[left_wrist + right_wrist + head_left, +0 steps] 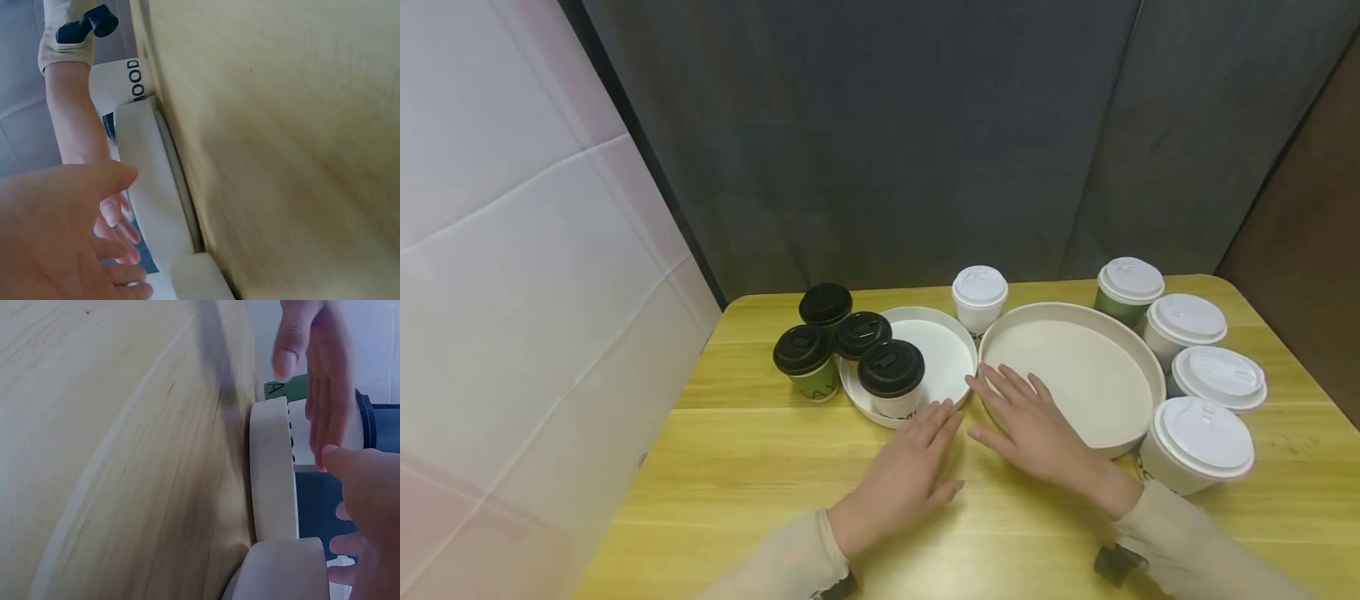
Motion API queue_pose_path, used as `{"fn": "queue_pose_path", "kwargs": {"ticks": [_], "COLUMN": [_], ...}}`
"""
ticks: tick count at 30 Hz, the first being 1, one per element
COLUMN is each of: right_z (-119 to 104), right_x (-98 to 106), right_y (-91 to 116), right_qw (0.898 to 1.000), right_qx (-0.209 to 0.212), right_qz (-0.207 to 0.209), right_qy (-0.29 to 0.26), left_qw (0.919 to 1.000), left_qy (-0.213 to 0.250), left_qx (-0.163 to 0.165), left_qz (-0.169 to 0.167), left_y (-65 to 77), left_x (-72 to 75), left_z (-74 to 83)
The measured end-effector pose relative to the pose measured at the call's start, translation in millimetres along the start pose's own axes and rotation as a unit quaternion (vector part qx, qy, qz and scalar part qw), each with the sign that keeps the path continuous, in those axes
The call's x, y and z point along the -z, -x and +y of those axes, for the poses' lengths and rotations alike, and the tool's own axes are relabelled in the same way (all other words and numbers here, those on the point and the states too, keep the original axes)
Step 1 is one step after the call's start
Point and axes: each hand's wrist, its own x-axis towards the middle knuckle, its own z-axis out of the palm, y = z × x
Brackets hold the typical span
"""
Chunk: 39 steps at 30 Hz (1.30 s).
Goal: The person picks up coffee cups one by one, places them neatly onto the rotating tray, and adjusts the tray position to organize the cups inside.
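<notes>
My left hand (904,471) hovers by the front rim of the small white round tray (951,333), fingers straight and holding nothing. A black-lidded paper cup (892,375) stands on that tray just beyond the fingertips, with a second black-lidded cup (862,332) behind it. My right hand (1033,425) spreads its fingers over the left edge of the larger cream round tray (1097,362), also holding nothing. The right wrist view has the left hand (328,381) with its fingers extended beside the printed cup, and the right hand (375,506) close to the tray rims.
Two more black-lidded cups, one a green cup (816,379), stand left of the small tray. A white-lidded cup (979,296) is behind, between the trays. Several white-lidded cups, the nearest a large cup (1195,446), line the cream tray's right side. A dark panel (880,150) rises behind the wooden table (737,483).
</notes>
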Motion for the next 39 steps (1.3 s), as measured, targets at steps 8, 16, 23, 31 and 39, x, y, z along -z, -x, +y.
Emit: {"fn": "queue_pose_path", "kwargs": {"ticks": [8,16,23,31,39], "right_z": [0,-1,-3,-6,-10], "right_x": [-4,-6,-8,-10,-11], "right_y": [2,2,1,-1,-2], "right_qw": [1.000,1.000,1.000,0.999,0.999], "right_qx": [0.008,0.010,0.012,0.016,0.024], "right_qz": [-0.012,-0.015,-0.017,-0.017,-0.017], "right_qy": [0.018,0.018,0.023,0.022,0.025], "left_qw": [0.9994,0.9992,0.9987,0.9970,0.9959], "left_qy": [-0.024,-0.008,-0.005,-0.010,-0.013], "left_qx": [0.021,0.038,0.050,0.075,0.089], "left_qz": [-0.010,-0.008,0.008,0.016,0.016], "left_y": [2.1,3.9,8.1,15.6,22.1], "left_x": [-5.5,-4.2,-2.1,1.0,2.3], "left_z": [5.7,6.7,3.0,-2.6,-6.9]}}
